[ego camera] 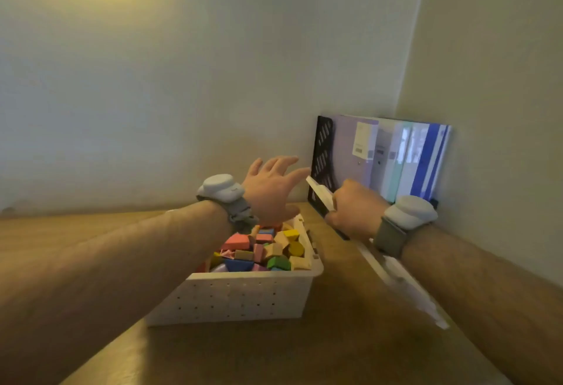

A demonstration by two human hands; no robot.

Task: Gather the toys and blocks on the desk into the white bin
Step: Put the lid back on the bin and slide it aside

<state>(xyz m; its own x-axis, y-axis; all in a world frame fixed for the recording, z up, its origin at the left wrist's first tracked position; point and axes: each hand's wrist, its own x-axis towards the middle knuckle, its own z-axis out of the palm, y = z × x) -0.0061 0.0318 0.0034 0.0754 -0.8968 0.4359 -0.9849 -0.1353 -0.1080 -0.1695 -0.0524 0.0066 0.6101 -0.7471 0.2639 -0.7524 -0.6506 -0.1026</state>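
The left hand hovers spread wide and empty over the far end of the white bin. The bin sits on the worktop, heaped with blocks, its long axis running away from the viewer. The right hand grips a white flat panel angled near-right to far-left.

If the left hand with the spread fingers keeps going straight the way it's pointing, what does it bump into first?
Probably the black perforated file holder with folders: the open left hand points up and right toward it. Depth is unclear.
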